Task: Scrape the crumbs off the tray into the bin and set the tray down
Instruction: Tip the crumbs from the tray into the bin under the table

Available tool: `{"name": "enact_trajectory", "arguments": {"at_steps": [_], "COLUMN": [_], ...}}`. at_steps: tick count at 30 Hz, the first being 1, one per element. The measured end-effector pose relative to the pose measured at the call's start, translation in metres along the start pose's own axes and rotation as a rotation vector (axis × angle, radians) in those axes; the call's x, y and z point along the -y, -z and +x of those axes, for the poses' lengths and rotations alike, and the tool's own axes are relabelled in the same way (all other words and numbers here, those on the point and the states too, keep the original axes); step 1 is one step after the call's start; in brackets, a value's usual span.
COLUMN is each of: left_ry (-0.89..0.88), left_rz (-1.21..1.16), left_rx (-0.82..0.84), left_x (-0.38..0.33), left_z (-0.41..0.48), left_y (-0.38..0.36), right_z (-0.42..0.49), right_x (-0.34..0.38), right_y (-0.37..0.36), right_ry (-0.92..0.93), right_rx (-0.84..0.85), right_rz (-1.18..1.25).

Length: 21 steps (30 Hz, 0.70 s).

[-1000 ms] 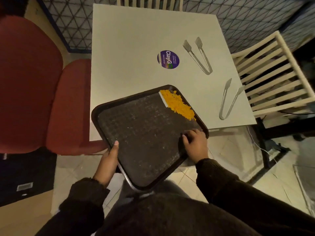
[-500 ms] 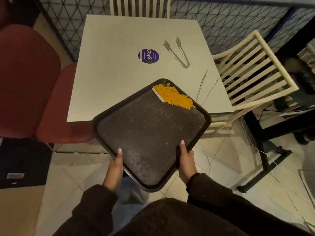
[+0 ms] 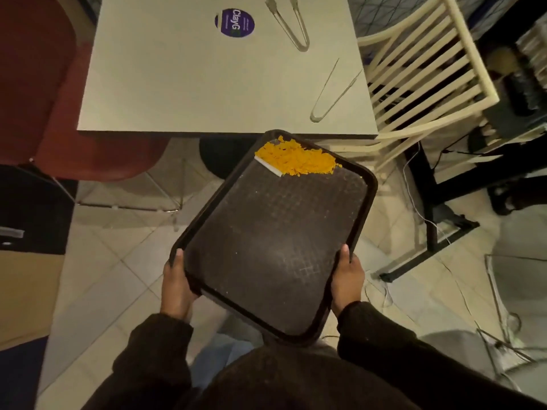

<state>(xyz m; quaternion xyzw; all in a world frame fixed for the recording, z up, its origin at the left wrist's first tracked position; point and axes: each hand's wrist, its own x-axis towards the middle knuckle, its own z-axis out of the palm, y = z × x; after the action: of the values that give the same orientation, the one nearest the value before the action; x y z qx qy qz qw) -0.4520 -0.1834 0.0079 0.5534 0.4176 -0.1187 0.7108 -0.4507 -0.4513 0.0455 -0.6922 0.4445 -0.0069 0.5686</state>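
A dark brown tray (image 3: 275, 247) is held in the air above the tiled floor, clear of the white table (image 3: 207, 84). A pile of orange crumbs (image 3: 296, 159) lies in its far corner, next to a small white strip (image 3: 268, 167). My left hand (image 3: 176, 288) grips the tray's near left edge, thumb on the rim. My right hand (image 3: 346, 279) grips the near right edge the same way. No bin is in view.
Two metal tongs (image 3: 291, 25) (image 3: 331, 90) and a purple round sticker (image 3: 234, 22) lie on the table. A cream slatted chair (image 3: 423, 75) stands at the right, red seats (image 3: 44, 84) at the left. Cables (image 3: 420, 208) run across the floor at right.
The tray has come off the table and back toward me, now fully over the floor. My right hand shifted from the tray's surface to its edge. The view tilted down.
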Motion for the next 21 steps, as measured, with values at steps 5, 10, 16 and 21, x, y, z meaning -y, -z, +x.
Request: {"name": "enact_trajectory", "arguments": {"at_steps": [5,10,16,21], "left_ry": [0.077,0.186,0.288,0.339], "left_rz": [0.123,0.204,0.217,0.321], "left_rx": [-0.158,-0.236,-0.193,-0.18], "left_x": [0.035,0.074,0.114,0.153], "left_z": [0.026,0.071,0.136,0.197], "left_y": [0.008,0.003,-0.002,-0.007], "right_z": [0.005,0.032,0.07,0.099], "right_x": [-0.046,-0.097,-0.15,-0.192], "right_y": [-0.003,-0.031,-0.063,-0.078], "right_ry": [-0.027,-0.068,-0.107,-0.17], "right_rx": [-0.018,-0.05,-0.09,-0.121], "right_rz": [-0.083,-0.167,-0.22,-0.181]}}
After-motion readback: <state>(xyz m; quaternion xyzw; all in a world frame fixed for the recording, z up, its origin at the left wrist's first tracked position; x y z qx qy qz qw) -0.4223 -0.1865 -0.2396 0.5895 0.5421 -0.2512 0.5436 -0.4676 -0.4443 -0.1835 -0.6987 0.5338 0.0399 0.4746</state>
